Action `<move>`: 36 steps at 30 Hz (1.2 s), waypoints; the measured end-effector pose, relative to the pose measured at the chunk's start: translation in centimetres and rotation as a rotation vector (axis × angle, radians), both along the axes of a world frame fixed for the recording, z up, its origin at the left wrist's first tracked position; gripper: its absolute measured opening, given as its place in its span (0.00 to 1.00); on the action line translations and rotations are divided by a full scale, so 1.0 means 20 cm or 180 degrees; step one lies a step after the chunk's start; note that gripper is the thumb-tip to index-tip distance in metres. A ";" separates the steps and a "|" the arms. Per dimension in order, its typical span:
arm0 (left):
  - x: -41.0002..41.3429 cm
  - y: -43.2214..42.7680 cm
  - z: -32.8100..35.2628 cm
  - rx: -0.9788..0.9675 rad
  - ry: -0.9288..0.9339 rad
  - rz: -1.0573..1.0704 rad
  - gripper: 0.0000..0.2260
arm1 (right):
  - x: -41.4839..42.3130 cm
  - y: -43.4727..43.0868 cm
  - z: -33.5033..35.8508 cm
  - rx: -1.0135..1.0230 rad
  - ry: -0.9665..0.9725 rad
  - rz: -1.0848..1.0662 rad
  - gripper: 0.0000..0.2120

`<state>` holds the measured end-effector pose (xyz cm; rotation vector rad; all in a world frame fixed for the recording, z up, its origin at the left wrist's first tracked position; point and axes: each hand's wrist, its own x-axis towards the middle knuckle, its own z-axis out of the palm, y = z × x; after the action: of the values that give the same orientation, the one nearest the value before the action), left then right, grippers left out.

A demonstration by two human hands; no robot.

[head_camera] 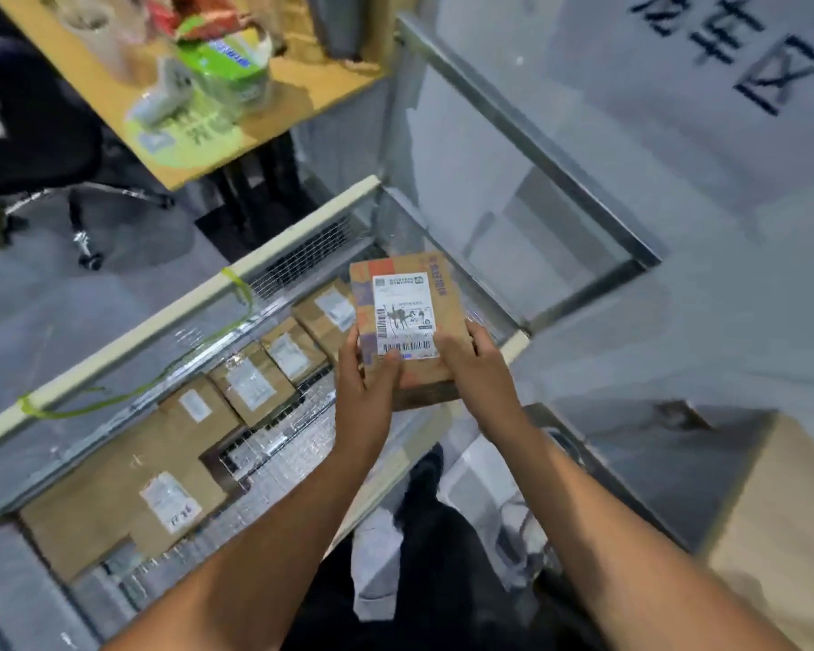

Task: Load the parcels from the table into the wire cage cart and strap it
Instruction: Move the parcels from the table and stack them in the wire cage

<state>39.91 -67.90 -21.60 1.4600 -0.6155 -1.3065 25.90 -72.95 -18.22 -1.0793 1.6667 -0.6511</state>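
Fingers (479,332) of both hands were curled round the near end of the parcel (407,293). The left hand (365,387) took its left edge with the thumb lying over the barcode, and the right hand (478,368) took its right edge. The parcel was held in the air, label up, over the right end of the cart (184,302). It hung above the mesh floor and was not touching the row (255,382) of parcels lying along the far wall.

The main risk seemed to be the hold itself. Only the near end was gripped and the far end had no support, so the parcel could tip forward and slide out of the hands. If it were let go from that height, it would likely land on a corner or bounce off the mesh and end up askew.

If it landed askew, it could lean on the row or sit across the free strip of floor, taking space the remaining parcels would need.

The strap (34,408) hung slack from the rail and trailed down inside the wall. A parcel set against that wall might pin or bury it, making the strapping awkward later. Lowering the parcel by hand and keeping it off the strap would probably avoid both problems.
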 end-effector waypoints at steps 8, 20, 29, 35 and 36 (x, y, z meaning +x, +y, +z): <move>0.02 -0.50 -0.66 0.0601 0.0258 0.0118 0.32 | 0.02 -0.64 -0.66 0.0337 0.0329 0.0842 0.19; -0.13 -1.16 -1.94 0.0887 0.0078 0.0431 0.30 | -0.09 -1.35 -1.97 -0.0212 0.1386 0.1663 0.32; -0.12 -1.28 -2.32 0.1150 -0.0427 0.0547 0.22 | -0.02 -1.42 -2.32 -0.0739 0.1994 0.2155 0.32; -0.10 -1.35 -2.37 0.1486 -0.0653 0.0240 0.25 | -0.05 -1.48 -2.43 -0.1041 0.2599 0.2276 0.32; -0.10 -1.36 -2.38 0.1530 -0.0775 0.0214 0.25 | -0.05 -1.50 -2.45 -0.1063 0.2740 0.2329 0.32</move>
<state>37.87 -95.19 -69.11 2.0364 -0.4158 -1.2873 24.89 -102.91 -67.25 -2.2794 1.6592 0.0622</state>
